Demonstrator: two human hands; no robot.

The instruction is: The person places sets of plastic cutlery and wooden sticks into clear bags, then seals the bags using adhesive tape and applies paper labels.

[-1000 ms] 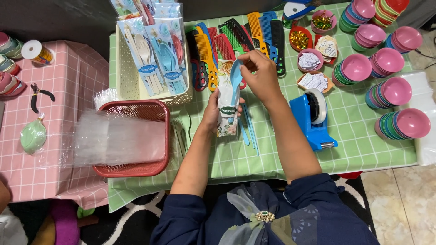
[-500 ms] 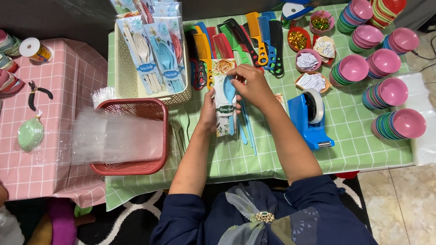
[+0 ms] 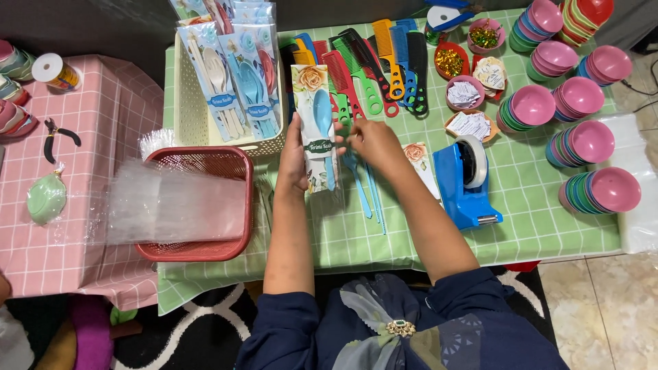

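Observation:
My left hand (image 3: 293, 159) grips the left edge of a clear sleeve (image 3: 317, 123) that holds a flowered card and a light blue spoon. My right hand (image 3: 370, 142) rests against the sleeve's right edge at mid height, fingers pinched on it. Loose blue cutlery (image 3: 364, 193) lies on the green checked cloth just under my right hand. A flowered card (image 3: 419, 164) lies beside my right wrist.
A cream basket (image 3: 195, 113) of finished cutlery packs stands at the back left. A red basket (image 3: 205, 205) holds clear bags. Coloured combs (image 3: 384, 65), a blue tape dispenser (image 3: 466, 179), small bowls of trinkets (image 3: 466, 92) and stacks of pink bowls (image 3: 582, 137) fill the right. Pliers (image 3: 58, 137) lie on the pink table.
The sleeve with the spoon has been lifted farther from me and turned upright. My right hand has dropped from the spoon's top to the sleeve's right side.

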